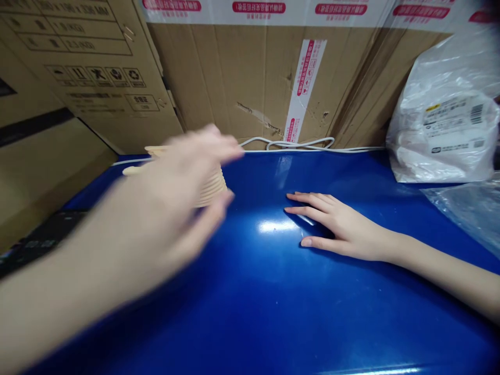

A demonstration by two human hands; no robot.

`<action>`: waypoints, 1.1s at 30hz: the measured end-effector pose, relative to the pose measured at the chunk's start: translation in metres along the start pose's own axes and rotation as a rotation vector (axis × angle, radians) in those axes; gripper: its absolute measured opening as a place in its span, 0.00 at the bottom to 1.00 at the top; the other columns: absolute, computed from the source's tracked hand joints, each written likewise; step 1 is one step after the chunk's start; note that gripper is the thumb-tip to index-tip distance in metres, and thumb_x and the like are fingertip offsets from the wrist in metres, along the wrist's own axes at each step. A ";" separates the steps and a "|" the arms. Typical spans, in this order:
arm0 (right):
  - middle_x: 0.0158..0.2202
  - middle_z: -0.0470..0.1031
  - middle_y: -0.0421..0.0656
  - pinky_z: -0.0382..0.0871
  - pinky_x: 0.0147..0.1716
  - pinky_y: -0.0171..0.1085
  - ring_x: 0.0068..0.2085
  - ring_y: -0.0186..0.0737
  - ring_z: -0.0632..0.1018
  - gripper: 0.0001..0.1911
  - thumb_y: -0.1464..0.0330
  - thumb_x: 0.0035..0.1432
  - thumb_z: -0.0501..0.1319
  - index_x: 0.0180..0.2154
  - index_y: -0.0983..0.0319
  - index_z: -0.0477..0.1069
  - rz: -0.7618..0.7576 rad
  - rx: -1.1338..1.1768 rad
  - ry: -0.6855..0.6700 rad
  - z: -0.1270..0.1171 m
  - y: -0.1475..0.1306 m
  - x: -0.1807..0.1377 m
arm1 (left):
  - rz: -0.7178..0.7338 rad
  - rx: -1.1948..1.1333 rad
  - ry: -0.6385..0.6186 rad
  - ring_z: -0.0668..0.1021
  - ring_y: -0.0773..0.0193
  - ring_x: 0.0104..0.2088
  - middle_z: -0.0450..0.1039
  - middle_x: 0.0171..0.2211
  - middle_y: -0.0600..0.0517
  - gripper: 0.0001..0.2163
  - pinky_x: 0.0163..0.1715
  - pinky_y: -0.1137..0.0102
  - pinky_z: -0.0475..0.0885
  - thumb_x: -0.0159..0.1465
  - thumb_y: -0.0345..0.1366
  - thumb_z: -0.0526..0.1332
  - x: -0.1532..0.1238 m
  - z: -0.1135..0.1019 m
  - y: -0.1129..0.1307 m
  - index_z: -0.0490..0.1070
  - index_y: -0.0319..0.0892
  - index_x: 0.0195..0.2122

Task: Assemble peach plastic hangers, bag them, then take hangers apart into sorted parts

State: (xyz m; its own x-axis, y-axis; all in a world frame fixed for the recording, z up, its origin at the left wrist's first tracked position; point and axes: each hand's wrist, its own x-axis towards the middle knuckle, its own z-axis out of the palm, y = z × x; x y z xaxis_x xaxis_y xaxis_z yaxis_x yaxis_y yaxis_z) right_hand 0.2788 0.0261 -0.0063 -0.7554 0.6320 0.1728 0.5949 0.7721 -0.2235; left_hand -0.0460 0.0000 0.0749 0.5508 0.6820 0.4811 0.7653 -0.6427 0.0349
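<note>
Tabletop [273, 302] glares, probably from overhead; left hand [175, 187] blurs.

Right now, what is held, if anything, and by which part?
Right hand holds nothing; the blurred left hand partly hides a ribbed beige object, any grip unclear.

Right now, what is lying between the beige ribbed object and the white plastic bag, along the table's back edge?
A partly looped white cable lies between the ribbed object and the plastic bag, in front of the cardboard; the head view shows it.
</note>
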 end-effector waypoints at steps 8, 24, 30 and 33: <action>0.69 0.62 0.53 0.63 0.62 0.59 0.68 0.57 0.65 0.31 0.51 0.67 0.59 0.65 0.58 0.65 0.008 0.014 0.009 0.001 -0.002 0.000 | 0.005 0.002 -0.385 0.66 0.47 0.68 0.63 0.68 0.39 0.24 0.66 0.53 0.66 0.74 0.39 0.50 -0.004 0.078 0.050 0.63 0.31 0.66; 0.69 0.62 0.54 0.62 0.63 0.58 0.68 0.55 0.65 0.30 0.51 0.68 0.57 0.64 0.60 0.66 -0.002 -0.003 0.023 0.004 -0.002 -0.004 | -0.037 -0.078 -0.293 0.70 0.48 0.64 0.67 0.65 0.40 0.23 0.62 0.50 0.69 0.74 0.42 0.51 -0.010 0.093 0.044 0.66 0.34 0.64; 0.70 0.61 0.53 0.62 0.63 0.58 0.68 0.55 0.65 0.31 0.50 0.68 0.57 0.64 0.60 0.66 -0.003 -0.006 0.020 0.003 -0.001 -0.004 | -0.028 -0.143 -0.372 0.61 0.52 0.71 0.59 0.70 0.44 0.25 0.69 0.52 0.59 0.75 0.43 0.48 -0.012 0.094 0.040 0.61 0.35 0.68; 0.70 0.62 0.53 0.62 0.63 0.59 0.68 0.56 0.65 0.30 0.51 0.68 0.57 0.64 0.59 0.67 -0.010 -0.001 0.025 0.003 -0.001 -0.005 | -0.021 -0.115 -0.385 0.62 0.52 0.70 0.59 0.70 0.44 0.25 0.69 0.53 0.59 0.75 0.43 0.47 -0.011 0.093 0.041 0.61 0.35 0.68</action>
State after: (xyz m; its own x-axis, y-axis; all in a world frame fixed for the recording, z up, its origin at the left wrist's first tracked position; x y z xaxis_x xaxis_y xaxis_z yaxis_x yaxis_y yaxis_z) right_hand 0.2806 0.0219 -0.0098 -0.7540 0.6260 0.1990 0.5878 0.7783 -0.2209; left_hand 0.0109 -0.0011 -0.0106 0.6365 0.7624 0.1165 0.7476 -0.6470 0.1500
